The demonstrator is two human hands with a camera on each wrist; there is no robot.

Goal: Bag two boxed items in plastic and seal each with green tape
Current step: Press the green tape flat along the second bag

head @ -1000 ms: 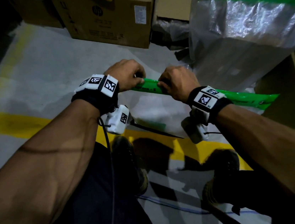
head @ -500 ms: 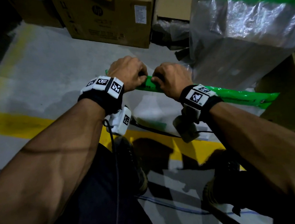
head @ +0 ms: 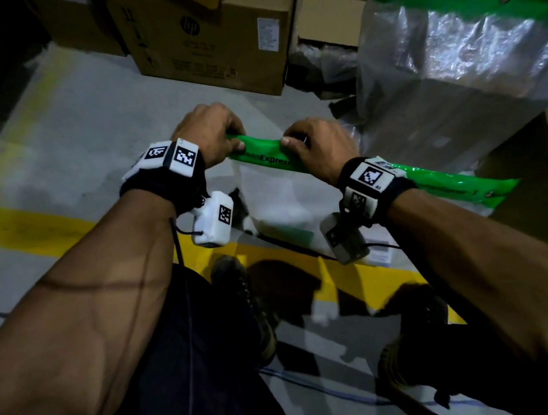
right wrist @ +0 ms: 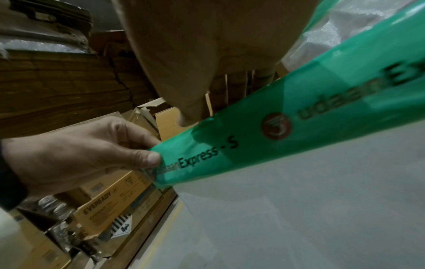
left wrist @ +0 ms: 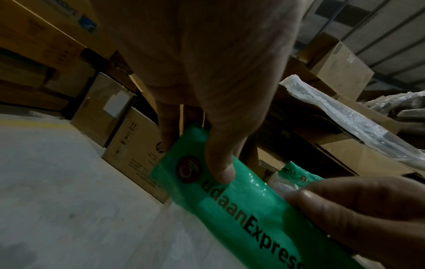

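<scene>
Your left hand (head: 212,135) pinches the near end of the green tape (head: 261,155), thumb on its printed face and fingers curled behind — the left wrist view shows the thumb beside a round red logo at the strip's corner. Your right hand (head: 319,148) grips the same strip just beside it, fingers folded over the top edge, thumb on the front; a short stretch reading "Express" shows between the two hands. The green band runs on past your right wrist, down and to the right, along the top of a clear plastic bag (head: 279,203) that hangs below your hands, its lower part near the yellow floor line (head: 19,223). What the bag holds cannot be made out. Beyond your right hand stands a larger parcel (head: 457,81) wrapped in crinkled clear plastic, a band of the same green across its top. A brown cardboard box (head: 211,42) sits on the grey floor ahead of your left hand. Your shoes (head: 242,297) show below, at the yellow line.
</scene>
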